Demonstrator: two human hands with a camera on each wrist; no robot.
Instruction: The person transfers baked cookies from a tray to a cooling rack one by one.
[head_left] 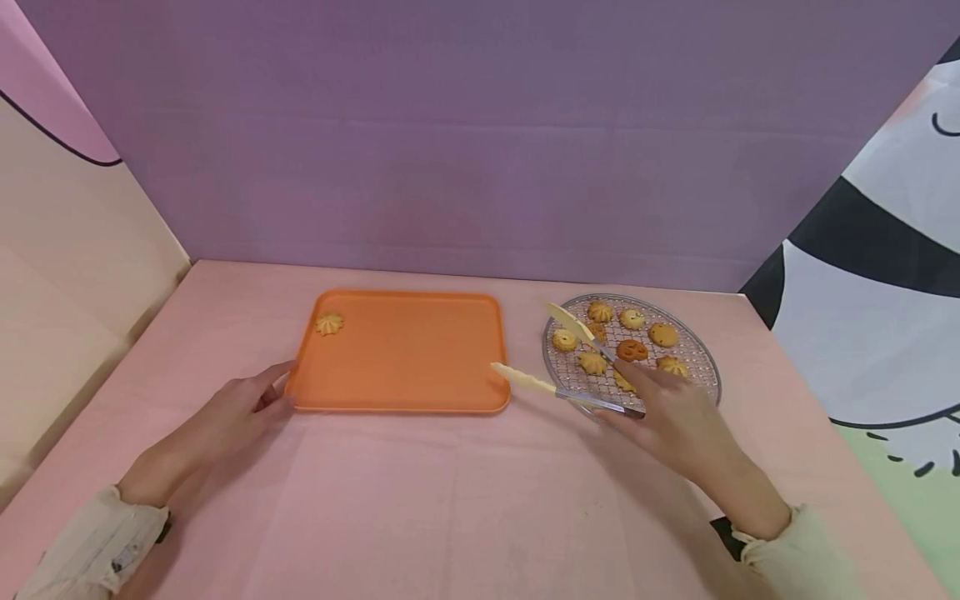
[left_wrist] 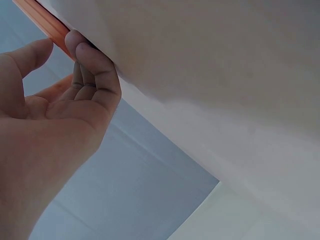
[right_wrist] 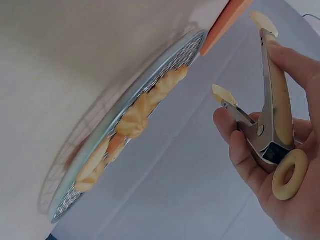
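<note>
My left hand (head_left: 243, 408) is at the left edge of an orange tray (head_left: 405, 358), thumb and fingertips holding its rim near the front corner. One star-shaped cookie (head_left: 329, 323) lies toward the tray's back left. In my right hand (head_left: 678, 421) is a pair of tongs (right_wrist: 267, 105) with cream tips and metal arms. Their jaws are spread wide with nothing between them, one tip over the tray's right edge and the other above the rack. Several cookies (head_left: 632, 350), some round and some star-shaped, lie on the round wire rack (head_left: 708, 358), partly hidden by my right hand.
Tray and rack stand side by side on a pink-covered table (head_left: 450, 500). Behind them rises a purple backdrop (head_left: 480, 167). Panels with printed drawings flank the table, a black-and-white one (head_left: 885, 308) on the right.
</note>
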